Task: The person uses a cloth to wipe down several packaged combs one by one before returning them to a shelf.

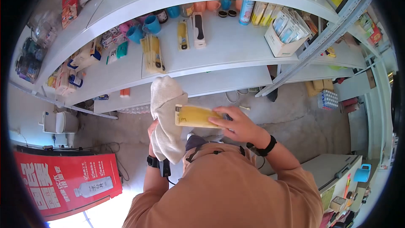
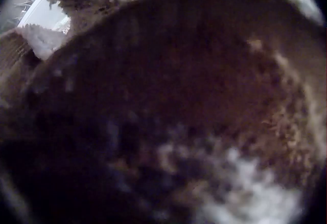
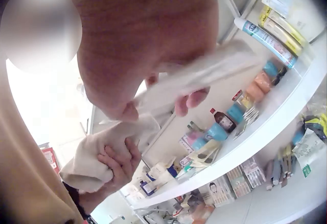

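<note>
A yellow package [image 1: 196,116] with a "3" marked on its pale end is pinched between the thumb and fingers of the right hand [image 1: 242,124]. The right wrist view shows that hand [image 3: 153,45] around the blurred package [image 3: 189,81]. A cream cloth [image 1: 166,118] hangs over the left hand [image 1: 152,128], mostly hidden by it in the head view. Seen from the right wrist, the left hand's fingers [image 3: 120,165] curl round the cloth [image 3: 89,160]. Dark, blurred fabric fills most of the left wrist view.
White shelves [image 1: 219,50] ahead carry similar yellow packages [image 1: 152,55], a black-and-white boxed item [image 1: 198,29], blue cups [image 1: 152,24] and a white box of packets [image 1: 284,38]. A red panel [image 1: 71,181] stands at lower left, a white cabinet [image 1: 325,169] at lower right.
</note>
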`<control>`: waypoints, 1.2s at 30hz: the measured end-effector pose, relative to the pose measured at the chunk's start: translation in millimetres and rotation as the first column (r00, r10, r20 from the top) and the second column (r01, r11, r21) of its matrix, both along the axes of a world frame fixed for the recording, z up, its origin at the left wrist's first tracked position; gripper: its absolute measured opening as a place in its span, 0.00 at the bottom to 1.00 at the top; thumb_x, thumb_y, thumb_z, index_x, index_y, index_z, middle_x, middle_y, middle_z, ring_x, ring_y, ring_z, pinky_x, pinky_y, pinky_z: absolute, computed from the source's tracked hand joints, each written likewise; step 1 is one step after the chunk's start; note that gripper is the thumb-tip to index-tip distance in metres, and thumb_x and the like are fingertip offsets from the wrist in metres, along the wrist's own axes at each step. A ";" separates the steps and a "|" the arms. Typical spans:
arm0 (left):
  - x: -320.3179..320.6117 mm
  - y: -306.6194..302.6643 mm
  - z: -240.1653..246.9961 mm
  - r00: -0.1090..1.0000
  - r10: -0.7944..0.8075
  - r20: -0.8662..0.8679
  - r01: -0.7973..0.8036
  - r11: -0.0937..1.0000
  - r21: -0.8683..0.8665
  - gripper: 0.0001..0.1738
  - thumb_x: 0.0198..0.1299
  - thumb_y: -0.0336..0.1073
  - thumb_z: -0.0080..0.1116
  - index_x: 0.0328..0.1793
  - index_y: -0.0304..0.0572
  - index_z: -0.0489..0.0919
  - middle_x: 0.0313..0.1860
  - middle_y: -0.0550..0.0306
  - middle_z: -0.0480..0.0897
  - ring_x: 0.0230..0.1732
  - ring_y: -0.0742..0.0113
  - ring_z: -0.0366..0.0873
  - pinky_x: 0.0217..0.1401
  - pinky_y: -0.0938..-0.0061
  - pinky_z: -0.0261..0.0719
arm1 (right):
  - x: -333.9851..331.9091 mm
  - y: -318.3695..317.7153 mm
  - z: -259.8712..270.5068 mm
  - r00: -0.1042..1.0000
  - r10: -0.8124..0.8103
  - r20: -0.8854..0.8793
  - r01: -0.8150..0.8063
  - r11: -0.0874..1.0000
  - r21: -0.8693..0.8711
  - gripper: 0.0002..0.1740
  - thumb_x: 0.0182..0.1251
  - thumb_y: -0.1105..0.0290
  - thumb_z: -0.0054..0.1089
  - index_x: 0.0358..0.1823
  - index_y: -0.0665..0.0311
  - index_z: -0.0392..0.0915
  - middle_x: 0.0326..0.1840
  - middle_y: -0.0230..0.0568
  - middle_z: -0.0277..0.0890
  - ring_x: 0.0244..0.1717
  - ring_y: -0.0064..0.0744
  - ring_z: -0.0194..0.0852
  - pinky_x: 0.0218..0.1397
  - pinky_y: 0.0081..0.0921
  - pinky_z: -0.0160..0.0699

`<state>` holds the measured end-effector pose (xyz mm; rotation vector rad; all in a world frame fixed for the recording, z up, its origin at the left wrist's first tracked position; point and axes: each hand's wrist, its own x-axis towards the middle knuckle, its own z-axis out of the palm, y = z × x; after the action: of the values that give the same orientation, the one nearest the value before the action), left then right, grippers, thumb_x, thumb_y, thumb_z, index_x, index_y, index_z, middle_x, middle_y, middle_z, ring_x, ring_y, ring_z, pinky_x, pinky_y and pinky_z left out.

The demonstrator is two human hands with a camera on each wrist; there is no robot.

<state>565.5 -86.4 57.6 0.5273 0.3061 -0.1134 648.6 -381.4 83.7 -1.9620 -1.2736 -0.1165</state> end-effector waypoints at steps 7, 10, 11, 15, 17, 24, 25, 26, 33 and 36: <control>22.4 27.6 0.8 0.993 -0.114 0.036 0.109 0.987 0.119 0.22 0.69 0.43 0.46 0.58 0.32 0.74 0.48 0.47 0.83 0.46 0.58 0.83 0.49 0.67 0.83 | 12.2 51.7 25.8 0.757 0.046 -0.652 -0.068 0.998 -0.009 0.17 0.76 0.67 0.46 0.63 0.61 0.69 0.49 0.52 0.79 0.48 0.46 0.81 0.52 0.35 0.75; 32.7 49.1 -3.3 0.982 -0.177 0.069 0.156 0.959 0.238 0.25 0.66 0.46 0.48 0.59 0.31 0.74 0.49 0.46 0.83 0.48 0.58 0.83 0.50 0.66 0.83 | 28.9 64.8 12.8 0.704 -0.077 -0.706 -0.028 0.990 -0.136 0.14 0.75 0.64 0.50 0.54 0.63 0.72 0.43 0.48 0.81 0.44 0.40 0.81 0.48 0.32 0.75; 35.4 55.8 -1.8 0.987 -0.149 0.058 0.138 0.977 0.165 0.26 0.64 0.43 0.52 0.62 0.31 0.71 0.51 0.45 0.82 0.49 0.57 0.82 0.52 0.65 0.82 | 33.9 66.7 14.4 0.704 -0.084 -0.706 -0.025 0.989 -0.143 0.14 0.75 0.64 0.50 0.54 0.63 0.72 0.43 0.48 0.81 0.44 0.40 0.81 0.48 0.32 0.75; 34.8 72.5 12.6 0.997 -0.057 0.059 0.049 0.991 0.124 0.30 0.61 0.41 0.55 0.67 0.29 0.68 0.55 0.42 0.79 0.53 0.54 0.81 0.55 0.64 0.81 | 46.4 70.1 12.2 0.641 -0.135 -0.755 0.009 0.986 -0.169 0.14 0.71 0.61 0.58 0.47 0.64 0.75 0.39 0.37 0.79 0.40 0.23 0.75 0.46 0.25 0.73; 35.3 85.0 6.8 0.990 -0.137 0.029 0.129 0.973 0.193 0.31 0.61 0.40 0.57 0.67 0.30 0.67 0.56 0.43 0.79 0.54 0.54 0.80 0.56 0.64 0.81 | 44.5 77.2 8.6 0.606 -0.144 -0.783 0.026 0.987 -0.161 0.14 0.70 0.61 0.59 0.46 0.64 0.75 0.38 0.35 0.79 0.39 0.21 0.73 0.46 0.23 0.73; 48.9 53.2 -51.2 0.967 -0.193 0.164 0.051 0.782 0.621 0.29 0.57 0.32 0.67 0.66 0.37 0.71 0.58 0.52 0.79 0.57 0.62 0.78 0.60 0.66 0.77 | 24.9 118.7 11.1 0.667 -0.201 -0.718 0.239 0.970 -0.049 0.11 0.67 0.67 0.63 0.44 0.65 0.75 0.39 0.36 0.76 0.41 0.25 0.73 0.47 0.26 0.73; 51.2 51.5 -51.0 0.969 -0.187 0.159 0.049 0.783 0.620 0.29 0.57 0.32 0.67 0.66 0.37 0.71 0.58 0.52 0.79 0.57 0.62 0.78 0.60 0.66 0.77 | 22.7 121.7 9.9 0.727 -0.303 -0.617 0.346 0.937 -0.053 0.10 0.66 0.69 0.63 0.43 0.65 0.75 0.42 0.38 0.76 0.44 0.28 0.73 0.48 0.27 0.73; 52.9 49.2 -46.4 0.967 -0.215 0.140 0.096 0.810 0.579 0.28 0.59 0.31 0.65 0.66 0.36 0.72 0.59 0.52 0.78 0.58 0.62 0.77 0.60 0.67 0.76 | 20.5 125.4 7.9 0.726 -0.299 -0.619 0.336 0.940 -0.059 0.10 0.66 0.69 0.63 0.43 0.65 0.75 0.42 0.38 0.76 0.44 0.28 0.73 0.48 0.27 0.73; 67.7 33.7 -26.1 0.975 -0.191 0.110 0.082 0.777 0.624 0.24 0.59 0.29 0.63 0.62 0.37 0.74 0.55 0.56 0.81 0.54 0.67 0.78 0.58 0.71 0.76 | 12.3 144.4 23.5 0.941 -0.315 -0.127 0.322 0.946 0.042 0.23 0.59 0.72 0.66 0.55 0.66 0.70 0.55 0.52 0.67 0.55 0.51 0.68 0.53 0.39 0.73; 75.6 31.9 -11.7 0.961 -0.198 0.191 -0.014 0.660 0.751 0.23 0.58 0.29 0.61 0.61 0.37 0.75 0.52 0.54 0.82 0.52 0.67 0.79 0.56 0.71 0.76 | 12.8 158.1 31.6 0.920 -0.327 -0.217 0.346 0.937 0.055 0.25 0.58 0.73 0.66 0.57 0.66 0.69 0.53 0.51 0.68 0.54 0.52 0.69 0.53 0.39 0.74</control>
<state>641.1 -54.5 45.9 1.3853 0.0487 -0.0083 661.4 -223.3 115.4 -2.0381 -0.7767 -0.1359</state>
